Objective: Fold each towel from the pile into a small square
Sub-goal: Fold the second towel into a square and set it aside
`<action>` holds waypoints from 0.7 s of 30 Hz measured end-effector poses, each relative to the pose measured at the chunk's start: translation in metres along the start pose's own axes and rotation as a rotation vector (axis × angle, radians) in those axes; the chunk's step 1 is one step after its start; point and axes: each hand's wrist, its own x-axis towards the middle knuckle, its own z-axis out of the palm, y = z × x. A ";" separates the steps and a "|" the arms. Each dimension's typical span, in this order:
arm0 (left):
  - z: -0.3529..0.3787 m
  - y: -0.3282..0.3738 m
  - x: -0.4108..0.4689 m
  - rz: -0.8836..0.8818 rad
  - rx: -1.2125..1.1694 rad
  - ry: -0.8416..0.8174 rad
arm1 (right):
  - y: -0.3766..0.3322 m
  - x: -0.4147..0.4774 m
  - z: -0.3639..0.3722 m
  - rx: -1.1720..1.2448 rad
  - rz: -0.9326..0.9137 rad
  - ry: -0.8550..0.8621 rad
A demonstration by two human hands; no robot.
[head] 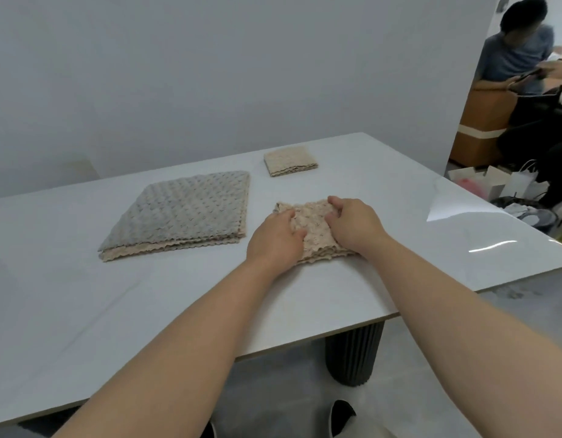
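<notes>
A beige textured towel (313,227) lies folded into a small thick square near the table's right front edge. My left hand (275,240) rests on its left side with fingers curled into the cloth. On the towel's right side my right hand (352,224) pinches the top layer at the far edge. To the left sits the pile (185,213): a grey dotted towel spread flat over a beige one. A small folded beige square (290,160) lies farther back on the table.
The white table (83,295) has its right front edge close to the towel; a dark ribbed leg (352,355) stands below. A seated person (523,55) and white bags (501,184) are at the far right. A grey wall is behind.
</notes>
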 end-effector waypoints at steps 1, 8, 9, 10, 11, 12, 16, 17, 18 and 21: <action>0.002 0.003 0.009 -0.010 0.029 0.003 | 0.001 0.010 0.000 -0.019 -0.009 -0.007; 0.014 0.021 0.061 -0.099 0.140 0.013 | 0.009 0.073 -0.004 -0.116 -0.076 -0.038; 0.016 0.020 0.063 -0.091 0.160 0.021 | 0.011 0.077 -0.003 -0.115 -0.076 -0.039; 0.019 0.018 0.065 -0.083 0.184 0.030 | 0.014 0.081 -0.001 -0.123 -0.079 -0.045; 0.022 0.017 0.067 -0.077 0.213 0.039 | 0.016 0.085 0.001 -0.138 -0.087 -0.052; 0.023 0.017 0.070 -0.070 0.242 0.050 | 0.018 0.088 0.003 -0.151 -0.094 -0.055; 0.021 0.013 0.076 -0.075 0.297 0.045 | 0.021 0.095 0.005 -0.157 -0.095 -0.031; 0.020 0.011 0.076 -0.080 0.310 0.035 | 0.020 0.094 0.005 -0.162 -0.096 -0.017; 0.018 0.008 0.076 -0.091 0.322 0.026 | 0.019 0.092 0.005 -0.171 -0.094 -0.005; 0.016 -0.001 0.075 -0.102 0.341 0.020 | 0.016 0.086 0.004 -0.251 -0.076 0.056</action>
